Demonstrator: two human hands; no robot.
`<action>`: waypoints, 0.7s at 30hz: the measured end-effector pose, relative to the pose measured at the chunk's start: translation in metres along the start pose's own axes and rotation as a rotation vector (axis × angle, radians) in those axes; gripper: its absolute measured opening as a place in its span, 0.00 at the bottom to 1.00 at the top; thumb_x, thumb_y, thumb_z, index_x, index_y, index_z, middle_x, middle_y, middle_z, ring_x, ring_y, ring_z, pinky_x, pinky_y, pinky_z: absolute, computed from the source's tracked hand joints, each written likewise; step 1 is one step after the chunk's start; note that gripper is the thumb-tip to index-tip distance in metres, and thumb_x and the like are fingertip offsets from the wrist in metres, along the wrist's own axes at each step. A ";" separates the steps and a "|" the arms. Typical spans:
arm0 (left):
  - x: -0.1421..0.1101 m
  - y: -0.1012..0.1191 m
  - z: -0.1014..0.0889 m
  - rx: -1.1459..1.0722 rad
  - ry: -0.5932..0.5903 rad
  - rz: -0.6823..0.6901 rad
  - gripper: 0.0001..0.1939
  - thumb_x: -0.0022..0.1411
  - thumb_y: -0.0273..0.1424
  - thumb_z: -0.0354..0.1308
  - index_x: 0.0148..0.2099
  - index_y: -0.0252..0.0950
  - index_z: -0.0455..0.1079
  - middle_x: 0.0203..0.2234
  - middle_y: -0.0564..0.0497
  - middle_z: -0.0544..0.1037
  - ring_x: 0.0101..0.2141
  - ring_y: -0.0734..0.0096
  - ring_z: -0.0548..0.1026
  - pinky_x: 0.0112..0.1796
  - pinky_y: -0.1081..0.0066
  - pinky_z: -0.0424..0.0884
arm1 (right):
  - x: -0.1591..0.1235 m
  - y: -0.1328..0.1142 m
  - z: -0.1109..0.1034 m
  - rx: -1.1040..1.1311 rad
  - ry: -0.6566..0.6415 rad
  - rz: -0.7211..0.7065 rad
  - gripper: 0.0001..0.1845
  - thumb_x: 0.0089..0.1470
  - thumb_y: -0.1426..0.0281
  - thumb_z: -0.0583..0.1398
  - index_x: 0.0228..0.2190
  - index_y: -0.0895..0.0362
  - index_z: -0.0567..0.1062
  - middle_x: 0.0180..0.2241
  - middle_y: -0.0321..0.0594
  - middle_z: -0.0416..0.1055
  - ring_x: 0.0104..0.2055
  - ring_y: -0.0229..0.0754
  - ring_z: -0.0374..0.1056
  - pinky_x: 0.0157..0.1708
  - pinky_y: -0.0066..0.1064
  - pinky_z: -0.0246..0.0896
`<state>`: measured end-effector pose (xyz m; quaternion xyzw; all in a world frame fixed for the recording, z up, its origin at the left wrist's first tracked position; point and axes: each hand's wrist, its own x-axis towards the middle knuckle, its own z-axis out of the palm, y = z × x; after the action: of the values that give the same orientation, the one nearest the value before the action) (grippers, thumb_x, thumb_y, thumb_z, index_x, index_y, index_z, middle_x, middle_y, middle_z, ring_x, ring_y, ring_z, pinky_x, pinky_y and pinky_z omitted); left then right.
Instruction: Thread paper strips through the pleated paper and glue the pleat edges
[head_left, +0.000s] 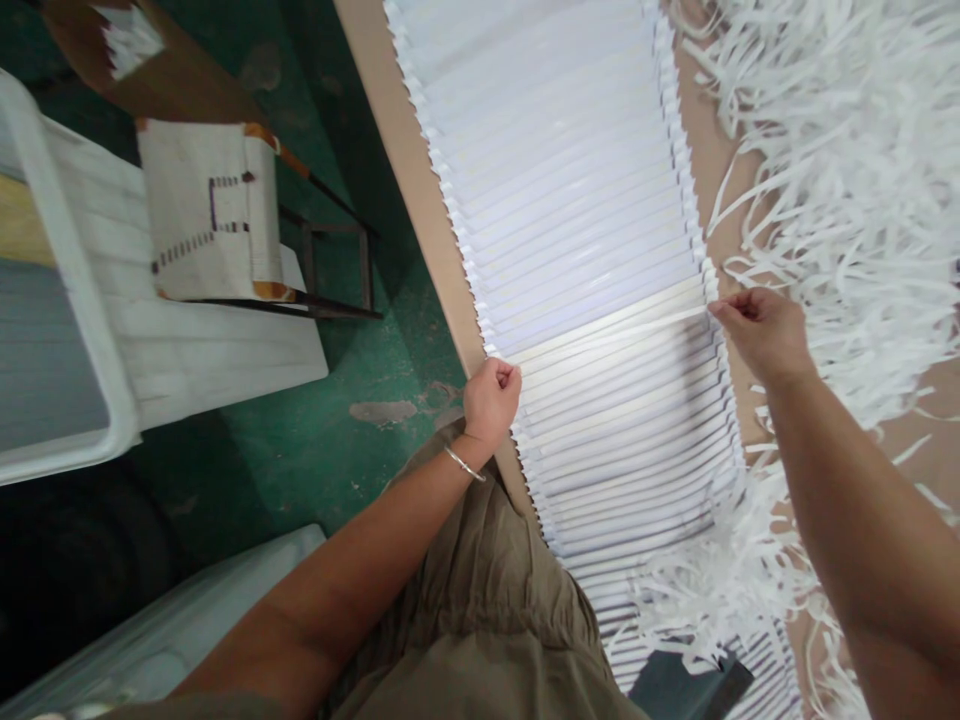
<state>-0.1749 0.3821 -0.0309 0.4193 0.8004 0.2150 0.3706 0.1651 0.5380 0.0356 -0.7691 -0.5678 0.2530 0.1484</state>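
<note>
The left hand (493, 400) and right hand (770, 335) work at opposite edges of a long row of overlapping white sheets (555, 160) on the brown bench (448, 285). Between them a thin white strip (652, 324) runs straight across the row, rising slightly toward the right in the view. The right grip is a pinch: thumb and forefinger are closed on the strip's right end, just at the sheets' toothed right edge. The left grip is also drawn together, its thumb against the curled forefinger, at the strip's left end by the opposite edge; the little it clasps there is mostly hidden by the fingers. The strip therefore lies between the two grips, close above the sheets; whether its middle touches them is too fine to tell. A bracelet (463, 463) circles the left wrist. Beyond the right hand, a large tangled heap (847, 200) of white strips spreads over the bench, and a smaller pile (727, 580) lies partly on the near sheets, next to a dark block (686, 688). To the left of the bench, a stool (202, 205) and a white tub (124, 400) stand above the green floor (382, 375).
</note>
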 end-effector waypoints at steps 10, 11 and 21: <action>-0.001 0.003 -0.001 0.013 0.004 0.010 0.07 0.64 0.33 0.59 0.33 0.40 0.68 0.26 0.52 0.77 0.30 0.66 0.76 0.36 0.69 0.68 | 0.020 0.012 0.010 -0.018 0.001 -0.071 0.08 0.54 0.65 0.65 0.31 0.57 0.75 0.25 0.38 0.71 0.25 0.36 0.59 0.30 0.31 0.56; -0.001 0.004 -0.002 0.012 0.008 0.012 0.07 0.64 0.33 0.58 0.32 0.40 0.68 0.25 0.52 0.77 0.30 0.66 0.75 0.36 0.70 0.67 | 0.022 0.012 0.012 -0.019 0.000 -0.075 0.08 0.54 0.65 0.64 0.31 0.57 0.75 0.24 0.37 0.71 0.25 0.36 0.59 0.30 0.31 0.56; -0.001 0.007 -0.004 0.029 -0.005 0.019 0.08 0.64 0.35 0.57 0.33 0.40 0.68 0.26 0.51 0.76 0.29 0.65 0.74 0.33 0.70 0.64 | 0.031 0.013 0.032 -0.103 0.068 -0.135 0.12 0.52 0.60 0.62 0.30 0.57 0.76 0.24 0.38 0.73 0.26 0.39 0.64 0.33 0.33 0.61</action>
<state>-0.1740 0.3845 -0.0235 0.4328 0.7985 0.2060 0.3643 0.1644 0.5616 -0.0044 -0.7439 -0.6251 0.1869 0.1446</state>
